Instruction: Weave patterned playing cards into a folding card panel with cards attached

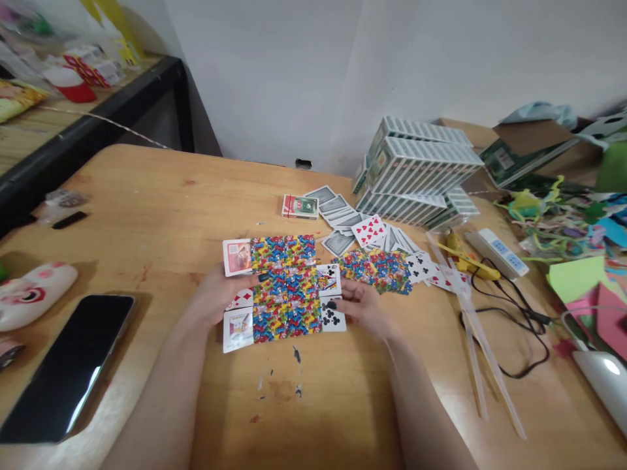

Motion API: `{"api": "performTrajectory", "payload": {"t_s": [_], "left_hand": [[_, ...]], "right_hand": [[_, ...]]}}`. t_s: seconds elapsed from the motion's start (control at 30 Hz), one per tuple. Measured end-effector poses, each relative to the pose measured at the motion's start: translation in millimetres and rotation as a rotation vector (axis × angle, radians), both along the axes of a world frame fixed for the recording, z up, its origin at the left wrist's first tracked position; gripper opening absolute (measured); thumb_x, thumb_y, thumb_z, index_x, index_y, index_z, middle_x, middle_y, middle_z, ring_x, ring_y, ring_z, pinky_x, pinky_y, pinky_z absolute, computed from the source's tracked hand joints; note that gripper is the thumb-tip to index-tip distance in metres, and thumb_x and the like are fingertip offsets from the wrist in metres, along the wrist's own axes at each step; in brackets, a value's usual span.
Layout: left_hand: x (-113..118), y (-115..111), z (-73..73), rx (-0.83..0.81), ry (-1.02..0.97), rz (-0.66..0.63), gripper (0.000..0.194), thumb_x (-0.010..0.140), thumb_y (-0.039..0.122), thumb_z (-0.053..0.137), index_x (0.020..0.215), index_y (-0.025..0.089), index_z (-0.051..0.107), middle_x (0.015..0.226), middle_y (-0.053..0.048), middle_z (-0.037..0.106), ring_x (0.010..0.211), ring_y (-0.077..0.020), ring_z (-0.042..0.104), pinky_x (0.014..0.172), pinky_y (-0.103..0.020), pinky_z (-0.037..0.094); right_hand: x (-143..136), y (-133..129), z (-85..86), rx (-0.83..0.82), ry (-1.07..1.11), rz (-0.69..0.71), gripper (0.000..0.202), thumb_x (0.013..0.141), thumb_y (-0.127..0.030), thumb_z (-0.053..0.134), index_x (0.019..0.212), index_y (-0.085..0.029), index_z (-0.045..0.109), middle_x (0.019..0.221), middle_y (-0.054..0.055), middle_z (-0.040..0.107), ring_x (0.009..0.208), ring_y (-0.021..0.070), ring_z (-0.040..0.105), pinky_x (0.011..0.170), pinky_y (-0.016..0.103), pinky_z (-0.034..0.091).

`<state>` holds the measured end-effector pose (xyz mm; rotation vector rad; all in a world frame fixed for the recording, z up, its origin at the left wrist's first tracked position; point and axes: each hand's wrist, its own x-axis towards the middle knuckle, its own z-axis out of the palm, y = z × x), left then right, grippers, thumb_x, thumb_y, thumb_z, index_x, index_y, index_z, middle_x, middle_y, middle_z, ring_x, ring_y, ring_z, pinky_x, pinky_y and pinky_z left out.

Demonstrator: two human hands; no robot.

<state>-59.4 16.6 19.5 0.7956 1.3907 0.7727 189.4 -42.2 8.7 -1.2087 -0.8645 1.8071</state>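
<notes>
A block of playing cards covered with colourful patterned paper lies in the middle of the wooden table, with card faces showing at its left and right edges. My left hand grips the left edge, thumb on top near a red diamond card. On the right edge, my right hand pinches a black club card, thumb on top, below a picture card. At the lower left corner is another card. A second patterned piece lies just beyond my right hand.
Loose cards and a red-and-green card box lie behind. Stacked card boxes stand at the back right. A phone lies left; a glue gun, power strip and clear sticks lie right.
</notes>
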Motion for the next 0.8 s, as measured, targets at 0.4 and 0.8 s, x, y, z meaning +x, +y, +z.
{"api": "performTrajectory", "payload": {"t_s": [0.4,0.8], "left_hand": [[0,1,6.6,-0.050,-0.011,0.020,0.038,0.050,0.018,0.074,0.085,0.015,0.059,0.065,0.000,0.069,0.058,-0.0210,0.064,0.055,-0.031,0.051],[0,0,5.0,-0.045,0.011,-0.002,0.040,0.049,0.021,0.074,0.085,0.016,0.060,0.065,-0.001,0.070,0.064,-0.0242,0.066,0.061,-0.034,0.053]], "right_hand": [[2,0,-4.7,0.004,0.059,0.019,0.034,0.061,-0.027,0.072,0.093,-0.016,0.065,0.085,0.006,0.070,0.068,0.0172,0.065,0.061,0.028,0.049],[-5,-2,-12.1,0.025,-0.181,-0.024,0.029,0.053,-0.025,0.076,0.079,-0.018,0.065,0.079,0.003,0.070,0.070,0.0188,0.064,0.065,0.032,0.051]]}}
